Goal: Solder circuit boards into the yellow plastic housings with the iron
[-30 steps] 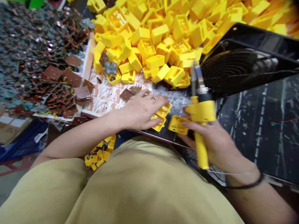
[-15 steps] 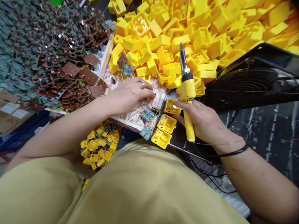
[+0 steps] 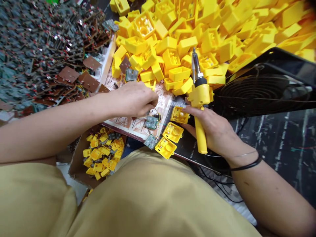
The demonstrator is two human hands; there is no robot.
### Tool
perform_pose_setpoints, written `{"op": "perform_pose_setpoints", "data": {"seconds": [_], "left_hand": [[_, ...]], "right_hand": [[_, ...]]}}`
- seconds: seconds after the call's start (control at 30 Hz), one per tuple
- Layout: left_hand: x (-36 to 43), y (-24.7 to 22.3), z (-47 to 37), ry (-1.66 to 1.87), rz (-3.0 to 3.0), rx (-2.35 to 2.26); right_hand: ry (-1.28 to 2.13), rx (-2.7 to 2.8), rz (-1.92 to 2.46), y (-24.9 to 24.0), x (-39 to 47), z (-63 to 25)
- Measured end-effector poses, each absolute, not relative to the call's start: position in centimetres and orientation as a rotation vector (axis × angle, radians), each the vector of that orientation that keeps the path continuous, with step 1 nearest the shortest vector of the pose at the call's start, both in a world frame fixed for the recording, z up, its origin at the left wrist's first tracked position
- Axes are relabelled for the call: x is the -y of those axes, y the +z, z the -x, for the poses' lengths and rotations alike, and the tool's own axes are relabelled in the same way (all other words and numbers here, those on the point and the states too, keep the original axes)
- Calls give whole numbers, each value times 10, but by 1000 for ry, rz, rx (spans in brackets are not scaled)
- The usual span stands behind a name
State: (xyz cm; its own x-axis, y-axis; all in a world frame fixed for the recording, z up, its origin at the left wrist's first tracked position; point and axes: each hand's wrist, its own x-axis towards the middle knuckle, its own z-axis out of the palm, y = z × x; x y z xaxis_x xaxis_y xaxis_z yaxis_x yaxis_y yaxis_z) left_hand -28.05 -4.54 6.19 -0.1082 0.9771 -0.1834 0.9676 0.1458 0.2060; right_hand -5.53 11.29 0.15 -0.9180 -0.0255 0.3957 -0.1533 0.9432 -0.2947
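Observation:
My right hand (image 3: 212, 126) is wrapped round the yellow handle of a soldering tool (image 3: 199, 95), whose metal tip points up and away. Its fingertips reach beside an open yellow case (image 3: 179, 114). Two more open cases (image 3: 172, 132) lie nearer to me, one (image 3: 165, 148) closest to my lap. My left hand (image 3: 138, 98) is closed in a pinch above a small green circuit board (image 3: 151, 122); thin wires run near the fingertips, and what they grip is too small to make out. A second board (image 3: 150, 141) sits at the near edge of the patterned board (image 3: 138, 126).
A large heap of yellow cases (image 3: 170, 42) fills the back. Piled circuit boards (image 3: 49, 49) cover the left. A black fan (image 3: 264, 85) stands at the right. Below the work surface, a cardboard box (image 3: 79, 161) holds small yellow pieces.
My left hand has drawn its fingers together into a pinch and moved slightly left and nearer to me. The soldering tool has shifted slightly, still in my right hand. The whole view has moved a little.

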Motion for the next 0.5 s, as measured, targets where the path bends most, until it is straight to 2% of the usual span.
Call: {"op": "perform_pose_setpoints", "data": {"seconds": [0.3,0.5], "left_hand": [[45,39,298,368,-1475,-1929],[37,34,299,430,-1393,-1738]], "right_hand": [[476,2664,-79,-5,-106,65],[436,2562,-50,19,-106,52]]}}
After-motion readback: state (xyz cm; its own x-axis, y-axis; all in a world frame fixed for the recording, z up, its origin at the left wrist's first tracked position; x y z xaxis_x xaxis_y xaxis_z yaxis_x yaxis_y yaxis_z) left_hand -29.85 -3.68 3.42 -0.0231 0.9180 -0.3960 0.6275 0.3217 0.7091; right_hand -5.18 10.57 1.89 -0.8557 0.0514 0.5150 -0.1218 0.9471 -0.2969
